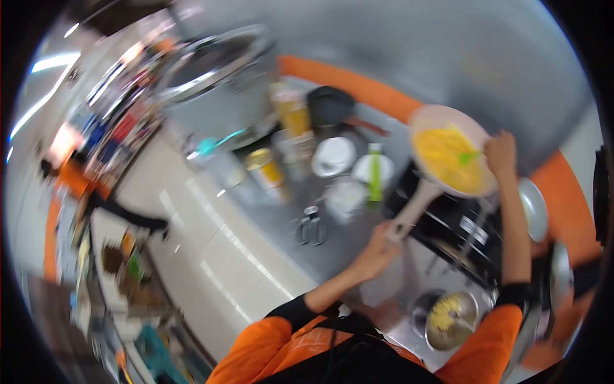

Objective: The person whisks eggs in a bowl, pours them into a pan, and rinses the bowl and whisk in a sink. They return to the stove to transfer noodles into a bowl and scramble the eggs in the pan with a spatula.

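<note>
My left hand (376, 253) is wrapped around the pale handle of a light-coloured frying pan (427, 128), which is tilted above the black stove. Yellow food (441, 153), perhaps egg, covers much of the pan's inside. My right hand (501, 153) is closed at the pan's right rim. From its fingers a bright green utensil (469, 157) reaches into the food; blur hides its exact shape. Below the pan lies the black gas stove (483, 237). Nearer to me, a metal bowl (470, 307) contains yellow bits and what looks like a spoon.
Left of the stove are kitchen scissors (311, 227), white dishes (334, 157), a green-handled tool (375, 176), a yellow can (263, 168) and a dark small pan (330, 105). A large metal pot (220, 86) stands behind. Across the aisle is another person (80, 182) in orange.
</note>
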`<state>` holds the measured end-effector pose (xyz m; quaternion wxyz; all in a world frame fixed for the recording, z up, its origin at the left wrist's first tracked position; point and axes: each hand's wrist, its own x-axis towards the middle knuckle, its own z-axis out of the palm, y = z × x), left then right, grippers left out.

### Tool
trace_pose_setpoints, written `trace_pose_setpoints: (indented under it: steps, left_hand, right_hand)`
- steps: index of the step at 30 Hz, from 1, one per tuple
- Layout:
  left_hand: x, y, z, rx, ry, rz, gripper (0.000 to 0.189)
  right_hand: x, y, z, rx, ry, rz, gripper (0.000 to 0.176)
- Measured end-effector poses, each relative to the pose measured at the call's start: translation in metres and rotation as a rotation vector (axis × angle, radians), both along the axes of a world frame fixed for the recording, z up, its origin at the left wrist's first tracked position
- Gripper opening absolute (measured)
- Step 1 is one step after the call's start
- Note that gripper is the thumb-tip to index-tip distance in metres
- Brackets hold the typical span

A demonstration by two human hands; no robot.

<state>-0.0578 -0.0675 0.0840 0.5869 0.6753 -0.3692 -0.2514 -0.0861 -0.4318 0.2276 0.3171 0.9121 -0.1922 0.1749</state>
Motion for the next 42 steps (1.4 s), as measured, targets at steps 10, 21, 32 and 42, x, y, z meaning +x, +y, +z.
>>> trace_pose_setpoints:
  steps: [10, 21, 32, 42]
  left_hand:
    - [0.001, -0.004, 0.039, -0.137, 0.537, -0.084, 0.051]
    - [0.017, 0.002, 0.044, -0.044, 0.488, -0.192, 0.054]
    - [0.025, 0.006, 0.033, -0.103, 0.5, -0.281, 0.056]
    - [0.027, 0.004, 0.032, -0.161, 0.527, -0.317, 0.06]
  right_hand:
    - [0.008, -0.071, -0.018, 0.044, 0.019, -0.558, 0.018]
    - [0.09, -0.049, -0.056, 0.517, 0.005, -0.192, 0.015]
    - [0.003, 0.044, 0.009, 0.185, 0.247, 0.169, 0.012]
    - [-0.001, 0.106, 0.023, 0.152, 0.262, 0.028, 0.01]
